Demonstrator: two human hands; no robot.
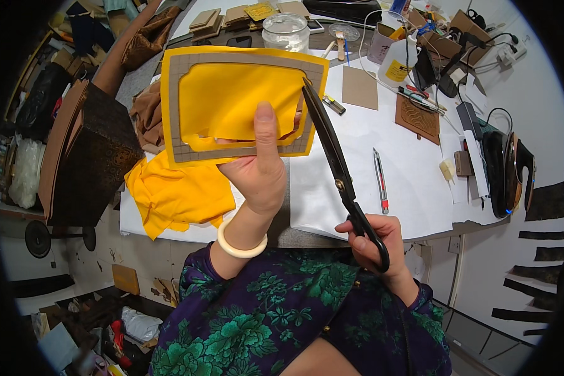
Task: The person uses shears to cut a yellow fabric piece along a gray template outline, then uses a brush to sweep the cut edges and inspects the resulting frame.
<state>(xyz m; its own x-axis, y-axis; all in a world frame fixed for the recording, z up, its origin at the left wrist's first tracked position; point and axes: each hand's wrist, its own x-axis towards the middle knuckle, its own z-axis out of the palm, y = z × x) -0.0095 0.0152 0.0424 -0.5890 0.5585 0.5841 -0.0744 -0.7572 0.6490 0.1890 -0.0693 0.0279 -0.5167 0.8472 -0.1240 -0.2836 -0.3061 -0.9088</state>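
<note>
My left hand [264,178], wearing a cream bangle [239,252] at the wrist, holds up a grey board frame [173,119] backed with yellow fabric [225,94]. The thumb lies on the front; the other fingers are mostly hidden behind. Along the lower and right inner edges the fabric is cut loose from the frame, with gaps showing. In my right hand [385,241] is a pair of long black scissors [333,156], fingers round the handles. Their tips touch the fabric at the opening's upper right corner. Below the frame, crumpled yellow cloth [182,194] lies on the table.
White paper [344,200] covers the table, with a red-and-grey craft knife [380,182] on it. Farther back stand a glass jar [286,32] and a white bottle [400,61]. A tooled leather piece [418,117] lies right; a dark patterned box [94,156] stands left.
</note>
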